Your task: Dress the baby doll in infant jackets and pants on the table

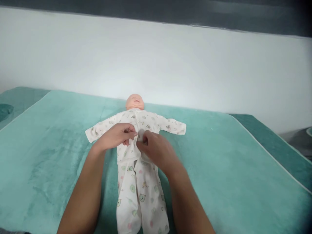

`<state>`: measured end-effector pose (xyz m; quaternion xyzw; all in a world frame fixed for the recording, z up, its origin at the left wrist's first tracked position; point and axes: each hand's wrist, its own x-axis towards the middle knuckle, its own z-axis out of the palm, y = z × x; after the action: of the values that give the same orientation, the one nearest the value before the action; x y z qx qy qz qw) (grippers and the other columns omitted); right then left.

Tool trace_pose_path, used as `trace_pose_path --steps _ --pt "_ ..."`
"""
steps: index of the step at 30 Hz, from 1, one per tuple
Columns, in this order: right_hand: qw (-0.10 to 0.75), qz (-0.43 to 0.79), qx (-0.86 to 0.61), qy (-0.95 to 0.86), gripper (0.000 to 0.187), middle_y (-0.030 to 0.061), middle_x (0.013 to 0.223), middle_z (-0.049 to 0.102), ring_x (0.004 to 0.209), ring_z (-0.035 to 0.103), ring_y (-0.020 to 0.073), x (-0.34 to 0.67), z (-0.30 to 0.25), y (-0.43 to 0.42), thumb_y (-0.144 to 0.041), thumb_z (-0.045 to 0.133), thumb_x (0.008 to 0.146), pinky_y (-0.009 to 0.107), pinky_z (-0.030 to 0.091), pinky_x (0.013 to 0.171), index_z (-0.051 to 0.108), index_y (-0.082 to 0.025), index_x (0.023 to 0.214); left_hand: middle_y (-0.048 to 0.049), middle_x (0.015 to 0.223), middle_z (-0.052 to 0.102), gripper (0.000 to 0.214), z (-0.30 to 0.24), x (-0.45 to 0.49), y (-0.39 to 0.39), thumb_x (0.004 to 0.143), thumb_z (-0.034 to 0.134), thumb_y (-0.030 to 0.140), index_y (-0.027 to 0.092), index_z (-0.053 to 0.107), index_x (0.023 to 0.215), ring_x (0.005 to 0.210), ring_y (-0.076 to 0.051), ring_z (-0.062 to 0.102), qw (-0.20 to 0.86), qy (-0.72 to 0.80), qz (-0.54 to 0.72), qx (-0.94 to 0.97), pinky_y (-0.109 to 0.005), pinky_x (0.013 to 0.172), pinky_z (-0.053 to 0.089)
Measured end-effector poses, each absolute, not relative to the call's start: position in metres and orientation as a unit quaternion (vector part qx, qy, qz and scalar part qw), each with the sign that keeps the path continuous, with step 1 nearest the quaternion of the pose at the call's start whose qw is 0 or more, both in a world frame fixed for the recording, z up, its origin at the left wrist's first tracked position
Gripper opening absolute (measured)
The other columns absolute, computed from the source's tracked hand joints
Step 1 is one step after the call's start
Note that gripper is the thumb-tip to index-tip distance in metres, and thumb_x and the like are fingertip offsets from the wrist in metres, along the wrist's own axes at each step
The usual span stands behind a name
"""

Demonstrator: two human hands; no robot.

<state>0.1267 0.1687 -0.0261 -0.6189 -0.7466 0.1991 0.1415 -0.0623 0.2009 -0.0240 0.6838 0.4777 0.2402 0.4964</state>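
A baby doll (135, 102) lies on its back, head toward the wall, dressed in a white printed long-sleeved shirt (127, 155) and matching trousers (131, 191). Both sleeves stretch out to the sides. At the middle of the shirt front, my left hand (123, 134) pinches the fabric edge between thumb and fingers. Just to its right, my right hand (156, 148) is closed on the other side of the shirt's front opening. The fingertips of both hands nearly meet there. Any fastener between them is too small to make out.
A green plush cover (214, 162) with pale piping spreads under the doll. Behind it stands a white wall (156, 61) with a dark band along the top. A darker green bundle (5, 111) lies at the far left, and a grey object (298, 141) sits beyond the right edge.
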Motion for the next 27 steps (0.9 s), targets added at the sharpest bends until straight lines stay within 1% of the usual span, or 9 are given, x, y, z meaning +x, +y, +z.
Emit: trace_pose_path --steps 2,4,8,10,15,17,20,23,27 --pt "0.114 0.176 -0.635 -0.744 0.015 -0.0011 0.070 0.057 0.054 0.036 0.0120 0.122 -0.026 0.165 -0.028 0.054 0.087 0.029 0.019 0.053 0.047 -0.022 0.076 0.0027 0.056 0.056 0.034 -0.024 -0.062 0.201 0.092 0.056 0.048 0.019 0.061 0.075 0.054 -0.011 0.054 0.494 0.476 0.221 0.693 -0.023 0.054 0.040" --pt "0.109 0.168 -0.644 -0.739 0.014 -0.0005 0.070 0.057 0.055 0.037 0.0127 0.121 -0.027 0.165 -0.029 0.051 0.089 0.029 0.020 0.052 0.048 -0.022 0.078 0.0031 0.057 0.055 0.036 -0.024 -0.060 0.202 0.092 0.055 0.049 0.019 0.061 0.072 0.050 -0.010 0.051 0.492 0.481 0.212 0.694 -0.023 0.051 0.038" --pt "0.121 0.193 -0.620 -0.750 0.023 -0.0002 0.068 0.059 0.059 0.044 0.0136 0.125 -0.028 0.171 -0.028 0.047 0.093 0.029 0.021 0.054 0.046 -0.021 0.071 0.0030 0.065 0.060 0.032 -0.024 -0.055 0.202 0.088 0.061 0.049 0.019 0.063 0.077 0.047 -0.008 0.049 0.498 0.497 0.233 0.671 -0.022 0.047 0.037" --pt "0.118 0.191 -0.616 -0.755 0.026 0.0006 0.069 0.061 0.061 0.049 0.0140 0.125 -0.028 0.172 -0.029 0.045 0.096 0.029 0.021 0.054 0.048 -0.021 0.071 0.0030 0.066 0.061 0.029 -0.024 -0.053 0.202 0.087 0.064 0.049 0.020 0.065 0.082 0.048 -0.008 0.049 0.504 0.503 0.240 0.660 -0.021 0.046 0.039" --pt "0.085 0.144 -0.654 -0.738 0.019 0.0054 0.083 0.068 0.070 0.062 0.0193 0.113 -0.032 0.170 -0.036 0.050 0.095 0.030 0.020 0.055 0.058 -0.019 0.090 0.0030 0.065 0.060 0.026 -0.024 -0.049 0.202 0.083 0.068 0.046 0.020 0.066 0.083 0.048 -0.008 0.049 0.495 0.529 0.233 0.649 -0.020 0.045 0.040" --pt "0.086 0.144 -0.660 -0.732 0.019 0.0058 0.085 0.068 0.073 0.065 0.0206 0.109 -0.033 0.169 -0.036 0.050 0.096 0.030 0.021 0.055 0.059 -0.019 0.095 0.0039 0.067 0.059 0.026 -0.024 -0.048 0.202 0.082 0.069 0.045 0.021 0.066 0.090 0.049 -0.008 0.050 0.492 0.526 0.245 0.649 -0.020 0.045 0.042" --pt "0.095 0.163 -0.664 -0.723 0.017 0.0052 0.084 0.068 0.074 0.065 0.0209 0.108 -0.032 0.168 -0.034 0.049 0.096 0.030 0.023 0.055 0.057 -0.019 0.096 0.0051 0.066 0.056 0.024 -0.026 -0.048 0.202 0.083 0.067 0.043 0.023 0.064 0.096 0.049 -0.008 0.050 0.488 0.513 0.258 0.657 -0.020 0.045 0.042" --pt "0.105 0.173 -0.665 -0.719 0.011 0.0052 0.084 0.068 0.073 0.065 0.0216 0.109 -0.031 0.170 -0.028 0.048 0.094 0.030 0.023 0.055 0.054 -0.019 0.095 0.0038 0.066 0.056 0.017 -0.027 -0.048 0.201 0.084 0.062 0.038 0.021 0.065 0.088 0.052 -0.009 0.051 0.485 0.516 0.248 0.661 -0.020 0.045 0.043" --pt "0.137 0.192 -0.661 -0.713 0.008 0.0040 0.077 0.066 0.069 0.062 0.0218 0.113 -0.033 0.175 -0.027 0.045 0.092 0.030 0.024 0.054 0.050 -0.020 0.093 0.0030 0.068 0.054 0.018 -0.025 -0.048 0.200 0.082 0.065 0.039 0.020 0.064 0.083 0.055 -0.009 0.051 0.490 0.523 0.249 0.651 -0.020 0.046 0.043"
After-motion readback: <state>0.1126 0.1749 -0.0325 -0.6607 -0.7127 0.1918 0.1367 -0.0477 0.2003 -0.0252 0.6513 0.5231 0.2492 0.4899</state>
